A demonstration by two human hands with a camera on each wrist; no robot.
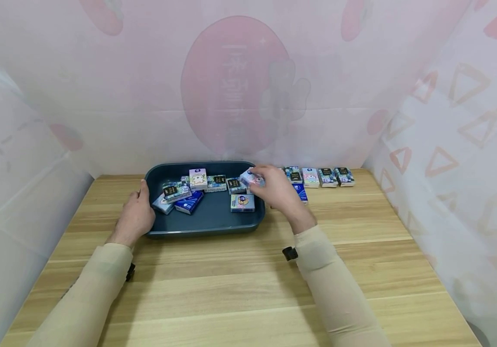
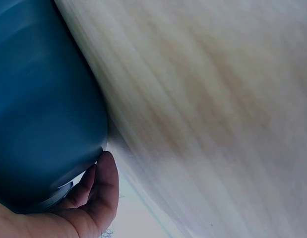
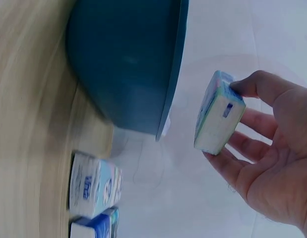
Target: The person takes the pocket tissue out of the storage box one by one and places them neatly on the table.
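A dark teal tray [image 1: 207, 222] holds several small tissue packs in blue, white and floral prints. My left hand [image 1: 133, 216] grips the tray's left end, thumb up at the rim; in the left wrist view its fingers [image 2: 107, 186] curl against the tray's outer wall. Over the tray's right end, my right hand [image 1: 274, 189] pinches a light blue and white tissue pack [image 3: 220, 116] between thumb and fingertips. The right wrist view shows this pack raised above the tray rim. Below it in the head view lies a pack with a round yellow figure [image 1: 242, 203].
To the tray's right, tissue packs stand in a row along the back of the wooden table, among them a floral one [image 1: 327, 177] and a pink and white one [image 1: 310, 177]. A blue pack [image 1: 300, 193] lies before the row. Printed curtains [image 1: 144, 96] enclose the table.
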